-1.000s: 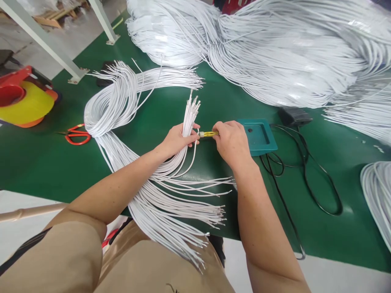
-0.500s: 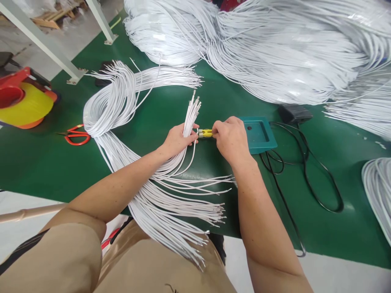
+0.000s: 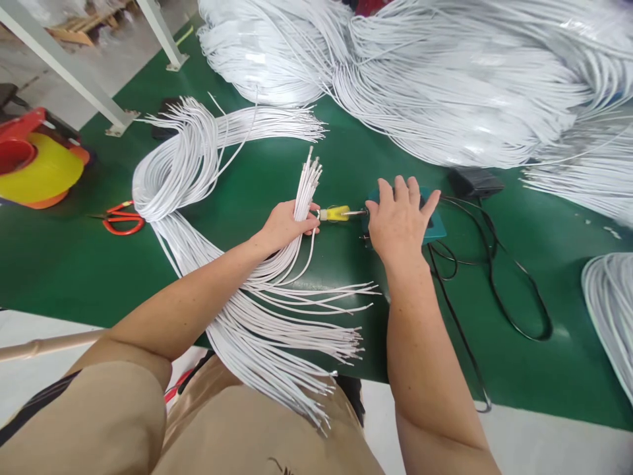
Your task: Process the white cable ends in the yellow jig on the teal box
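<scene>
My left hand is closed round a bunch of white wires whose stripped-looking ends point up and away. Beside its fingertips, a yellow piece sits at the end of a thin metal shaft that reaches toward the teal device. My right hand lies over that device with its fingers spread, covering most of it. Whether a wire end enters the yellow piece is too small to tell. More white wires fan out below my left forearm.
Large heaps of white wire fill the back of the green table. Orange-handled scissors and a looped wire bundle lie at left, near a yellow and red tape dispenser. A black box and black cable lie at right.
My right hand has let go of the yellow piece and moved right onto the teal device, its fingers spreading. The metal shaft now shows. My left hand keeps its hold on the wires.
</scene>
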Demonstrator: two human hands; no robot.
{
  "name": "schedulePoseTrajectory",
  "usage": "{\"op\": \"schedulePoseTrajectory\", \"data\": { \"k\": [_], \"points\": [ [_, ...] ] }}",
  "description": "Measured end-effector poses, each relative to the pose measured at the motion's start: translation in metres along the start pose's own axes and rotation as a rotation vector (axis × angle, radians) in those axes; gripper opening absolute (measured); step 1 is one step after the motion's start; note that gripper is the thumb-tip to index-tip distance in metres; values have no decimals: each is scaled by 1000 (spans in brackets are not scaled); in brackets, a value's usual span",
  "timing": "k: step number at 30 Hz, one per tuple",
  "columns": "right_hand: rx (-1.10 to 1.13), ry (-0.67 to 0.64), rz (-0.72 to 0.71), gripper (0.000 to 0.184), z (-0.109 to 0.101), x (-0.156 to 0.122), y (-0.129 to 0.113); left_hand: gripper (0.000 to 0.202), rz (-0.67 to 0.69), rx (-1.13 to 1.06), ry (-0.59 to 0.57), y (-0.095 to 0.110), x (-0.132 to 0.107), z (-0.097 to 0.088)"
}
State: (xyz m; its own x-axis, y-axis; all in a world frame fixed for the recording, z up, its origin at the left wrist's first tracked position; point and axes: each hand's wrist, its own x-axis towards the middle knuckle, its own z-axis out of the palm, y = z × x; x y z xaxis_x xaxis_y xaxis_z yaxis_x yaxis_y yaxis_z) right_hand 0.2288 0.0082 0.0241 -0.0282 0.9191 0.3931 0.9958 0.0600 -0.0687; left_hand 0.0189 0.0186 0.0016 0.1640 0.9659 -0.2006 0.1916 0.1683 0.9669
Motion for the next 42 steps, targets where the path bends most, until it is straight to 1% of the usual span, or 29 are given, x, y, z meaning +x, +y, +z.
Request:
{"op": "schedulePoseTrajectory", "data": {
  "k": [2, 4, 6, 7, 8, 9, 11, 12, 13, 14, 15, 16, 17, 19, 21, 24, 26, 27, 28, 29, 30, 33, 34, 35, 38, 42],
  "points": [
    [0, -7, -12, 41, 3, 0, 2, 34, 4, 3, 9, 1, -1, -3],
    [12, 14, -9, 41, 2, 0, 1, 35, 21, -4, 20, 2, -2, -6],
    [60, 42, -14, 40, -6, 0, -4, 37, 44, -57, 31, 2, -4, -8],
    [113, 44, -39, 38, -11, 0, -9, 39, 56, -93, 30, 2, -4, -9],
    [184, 27, -90, 35, -17, -1, -15, 39, 72, -129, 25, 2, -5, -10],
    [272, -16, -176, 32, -23, -3, -24, 40, 94, -167, 18, 2, -6, -10],
    [441, -165, -416, 30, -32, -8, -42, 40, 142, -233, -4, 1, -6, -11],
    [487, -248, -535, 29, -34, -12, -52, 41, 159, -259, -14, 0, -7, -11],
    [494, -315, -628, 28, -35, -16, -61, 41, 167, -281, -21, 0, -7, -12],
    [470, -366, -686, 28, -34, -20, -69, 42, 162, -297, -30, 0, -7, -12],
    [431, -406, -708, 27, -33, -24, -75, 43, 145, -308, -44, 0, -7, -13],
    [392, -448, -695, 27, -31, -27, -80, 44, 121, -320, -61, 0, -7, -14],
    [367, -502, -654, 27, -30, -29, -82, 44, 92, -333, -82, 1, -7, -15],
    [403, -648, -534, 24, -31, -29, -80, 44, 25, -343, -139, 2, -7, -17],
    [557, -832, -401, 24, -36, -25, -72, 44, -27, -308, -183, 2, -7, -19],
    [820, -1094, -262, 28, -45, -18, -57, 44, -42, -221, -206, 3, -7, -20],
    [902, -1224, -211, 25, -49, -15, -50, 47, -37, -188, -193, 3, -8, -20],
    [926, -1254, -200, 23, -49, -14, -48, 49, -37, -186, -186, 3, -8, -19],
    [950, -1244, -181, 21, -49, -13, -47, 51, -37, -194, -177, 3, -9, -19],
    [975, -1190, -148, 21, -47, -12, -47, 53, -33, -207, -167, 3, -10, -18],
    [995, -1084, -92, 22, -46, -10, -47, 54, -27, -224, -157, 3, -11, -17],
    [1019, -655, 172, 20, -37, -4, -49, 50, 9, -231, -129, 6, -15, -13],
    [1033, -559, 240, 18, -33, -3, -49, 47, 26, -203, -128, 7, -16, -11],
    [1061, -501, 282, 19, -29, -2, -49, 44, 41, -164, -134, 9, -17, -10],
    [1191, -455, 287, 24, -18, -1, -50, 39, 77, -52, -127, 11, -20, -7],
    [1342, -434, 293, 17, -13, -3, -51, 36, 87, -74, -50, 12, -23, -5]
  ]
}}
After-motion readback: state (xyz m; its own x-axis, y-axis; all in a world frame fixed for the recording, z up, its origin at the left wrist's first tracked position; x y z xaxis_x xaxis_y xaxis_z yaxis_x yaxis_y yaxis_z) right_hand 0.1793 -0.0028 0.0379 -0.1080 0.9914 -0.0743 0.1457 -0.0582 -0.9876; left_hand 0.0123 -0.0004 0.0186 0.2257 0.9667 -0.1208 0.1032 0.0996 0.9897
